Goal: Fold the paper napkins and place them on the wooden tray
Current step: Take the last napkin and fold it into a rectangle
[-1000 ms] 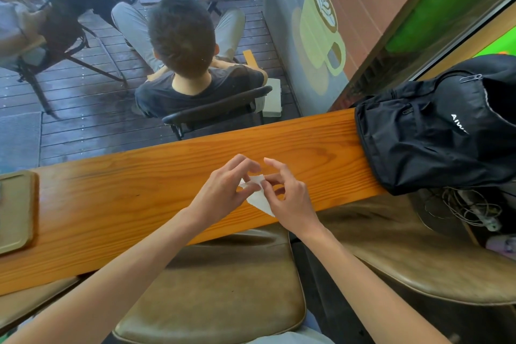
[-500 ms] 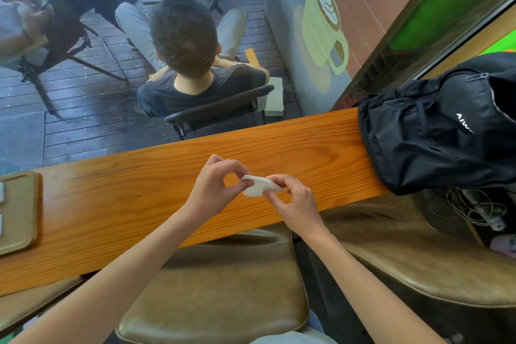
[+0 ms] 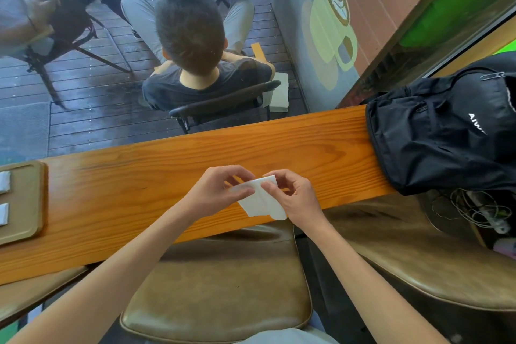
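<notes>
A white paper napkin (image 3: 261, 201) is held just above the near edge of the wooden counter (image 3: 167, 173), toward its right half, with its lower part hanging loose past that edge. Its upper edge is pinched from both sides: the left hand (image 3: 220, 190) grips the top left part between thumb and fingers, and the right hand (image 3: 293, 195) grips the top right part in the same way. The sheet is raised rather than laid flat, probably so that the edges can be lined up before a crease is pressed. The fold is judged to be only partly made, since the hanging part looks wavy and uncreased. At the far left end of the counter a wooden tray (image 3: 28, 204) is set, well apart from the hands, and two folded napkins (image 3: 4, 195) are seen on it at the picture's edge; it is presumably kept there so that finished pieces can be laid aside. A black backpack (image 3: 441, 131) rests on the right end of the counter. A padded seat (image 3: 217, 282) is seen below the near edge.
</notes>
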